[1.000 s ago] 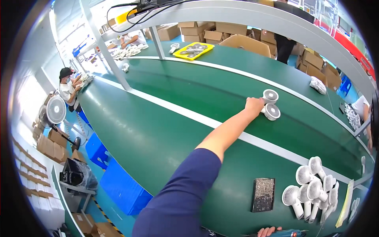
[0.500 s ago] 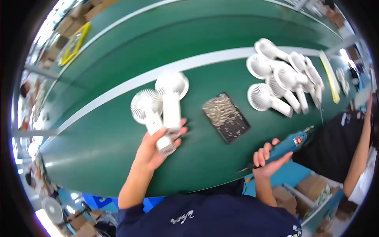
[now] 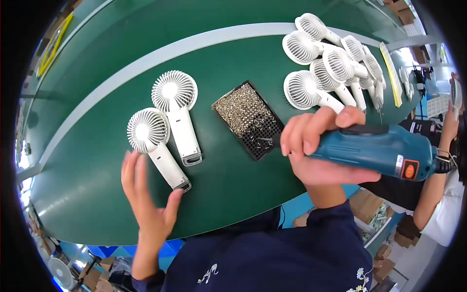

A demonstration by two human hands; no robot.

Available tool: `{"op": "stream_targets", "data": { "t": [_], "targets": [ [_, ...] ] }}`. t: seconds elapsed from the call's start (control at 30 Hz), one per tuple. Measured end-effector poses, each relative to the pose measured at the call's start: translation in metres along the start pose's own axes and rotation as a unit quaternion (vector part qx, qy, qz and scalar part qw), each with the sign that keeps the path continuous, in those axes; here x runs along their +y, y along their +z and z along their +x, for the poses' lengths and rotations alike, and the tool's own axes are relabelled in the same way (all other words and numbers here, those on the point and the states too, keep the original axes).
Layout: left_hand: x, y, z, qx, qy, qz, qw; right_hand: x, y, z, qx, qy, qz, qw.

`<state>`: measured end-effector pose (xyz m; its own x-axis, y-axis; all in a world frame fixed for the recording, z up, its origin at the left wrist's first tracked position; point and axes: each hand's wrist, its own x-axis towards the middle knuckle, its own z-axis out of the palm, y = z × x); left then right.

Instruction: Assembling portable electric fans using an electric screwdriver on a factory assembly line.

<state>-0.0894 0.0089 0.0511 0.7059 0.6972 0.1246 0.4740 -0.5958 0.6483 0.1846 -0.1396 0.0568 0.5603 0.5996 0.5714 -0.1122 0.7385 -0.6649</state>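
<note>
Two white handheld fans lie side by side on the green table. My left hand is open beside the nearer fan, thumb near its handle end and fingers by its round grille. The other fan rests just behind it, to the right. My right hand grips a blue electric screwdriver with a black cable at its back end. Its thin bit points left, over the black perforated screw tray. Small metal screws heap in the tray's far part, with a few scattered nearer the bit.
Several white handheld fans are piled at the back right. A yellow strip lies beyond them. A pale rail curves across the table behind the work. At the right edge another person's arm holds a white fan.
My left hand has let go of the two fans, which now lie on the table. My right hand has brought the screwdriver up and forward, its bit over the screw tray.
</note>
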Motion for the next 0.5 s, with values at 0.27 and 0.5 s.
{"op": "stream_targets", "data": {
  "t": [0.27,0.5],
  "targets": [
    [-0.001,0.037,0.075,-0.158,0.269,0.152,0.938,0.016,-0.008,-0.003,0.025,0.035,-0.023,0.999],
    [0.021,0.07,0.058,-0.071,0.181,0.139,0.971,0.022,-0.01,-0.004,0.031,0.035,0.002,0.999]
  ]
}}
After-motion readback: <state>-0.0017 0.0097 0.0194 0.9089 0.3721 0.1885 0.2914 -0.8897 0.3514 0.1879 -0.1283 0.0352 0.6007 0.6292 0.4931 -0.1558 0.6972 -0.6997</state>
